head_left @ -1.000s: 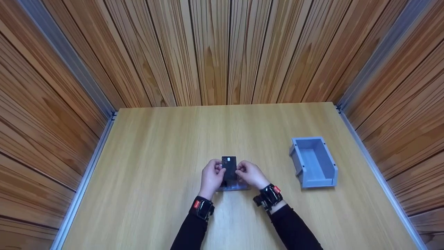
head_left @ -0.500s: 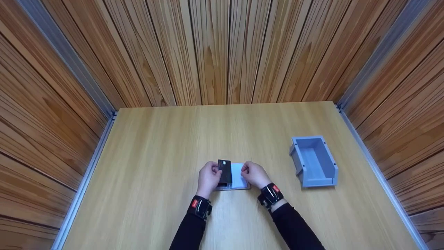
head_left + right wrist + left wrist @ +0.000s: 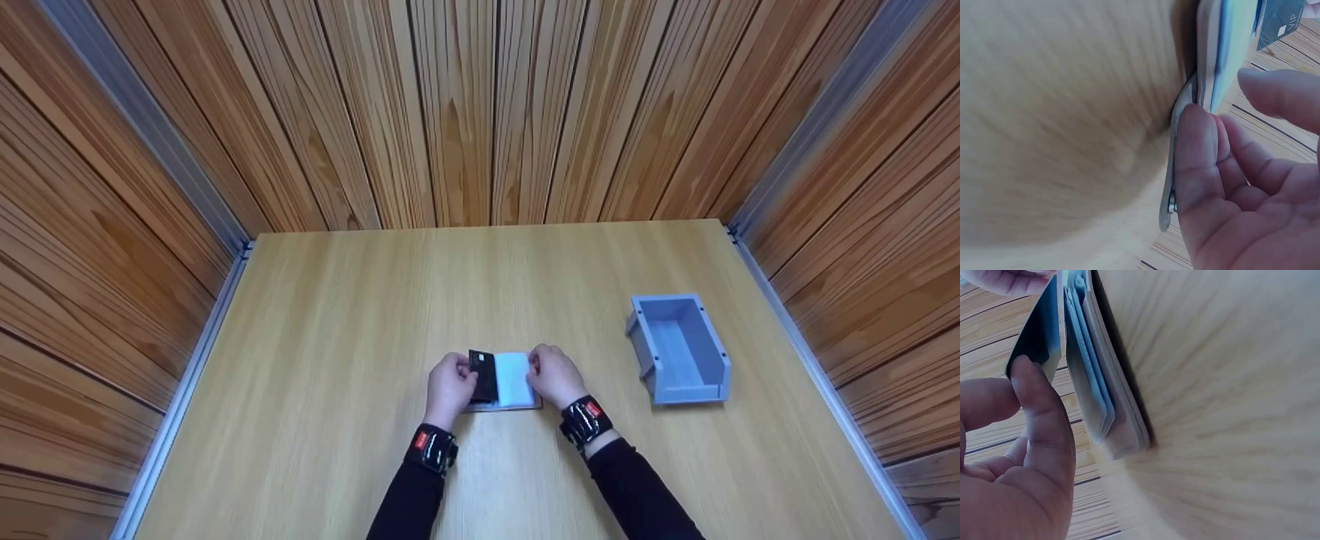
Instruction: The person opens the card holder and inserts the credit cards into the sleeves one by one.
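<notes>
A card holder (image 3: 514, 382) with pale bluish sleeves lies spread on the table at the front middle. My left hand (image 3: 448, 384) pinches a black card (image 3: 486, 379) by its left edge, over the holder's left half. In the left wrist view the card (image 3: 1036, 340) stands at an angle beside the layered sleeves (image 3: 1090, 377). White "VIP" lettering shows on the card (image 3: 1280, 25) in the right wrist view. My right hand (image 3: 555, 376) is at the holder's right edge, fingers against a strap (image 3: 1171, 174) with a metal snap, thumb held apart over the sleeve.
A grey-blue open-front bin (image 3: 679, 352) stands on the table to the right of the hands. Wood-plank walls with metal corner rails (image 3: 814, 120) enclose the table (image 3: 337, 322) at the back and sides.
The black card has moved left and slightly toward me with my left hand, uncovering the pale right sleeve. My right hand has shifted from near the card to the holder's right edge.
</notes>
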`<state>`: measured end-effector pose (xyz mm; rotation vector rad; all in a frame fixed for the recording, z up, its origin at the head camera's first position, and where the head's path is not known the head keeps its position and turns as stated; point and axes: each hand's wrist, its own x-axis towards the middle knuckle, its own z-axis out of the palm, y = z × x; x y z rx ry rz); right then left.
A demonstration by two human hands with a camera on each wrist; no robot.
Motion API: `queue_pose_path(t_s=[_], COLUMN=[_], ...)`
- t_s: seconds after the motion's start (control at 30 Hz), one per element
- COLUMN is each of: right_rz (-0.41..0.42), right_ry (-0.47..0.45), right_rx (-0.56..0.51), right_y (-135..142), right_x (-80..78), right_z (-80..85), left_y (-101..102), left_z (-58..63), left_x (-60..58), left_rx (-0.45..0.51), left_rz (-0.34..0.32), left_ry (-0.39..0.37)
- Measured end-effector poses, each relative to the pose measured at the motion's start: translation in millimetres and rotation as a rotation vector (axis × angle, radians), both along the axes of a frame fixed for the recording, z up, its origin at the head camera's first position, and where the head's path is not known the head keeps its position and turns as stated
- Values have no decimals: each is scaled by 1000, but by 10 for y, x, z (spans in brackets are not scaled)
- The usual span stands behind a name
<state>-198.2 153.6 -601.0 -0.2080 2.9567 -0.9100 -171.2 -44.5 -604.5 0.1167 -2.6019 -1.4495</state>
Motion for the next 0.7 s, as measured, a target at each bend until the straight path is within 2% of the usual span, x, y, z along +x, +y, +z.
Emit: queue_pose_path(t_s=[0.23,0.7], right_rz=[10,9], right_ry=[-44,-45], right_rx=[44,-1], right_y=[-1,15], right_x=[-2,-9], right_z=[2,-15], left_y=[-2,53], left_z=[-24,-25], left_x=[-4,-4], left_rx=[-14,-11], left_rz=[2,-7], left_ry=[12,-46])
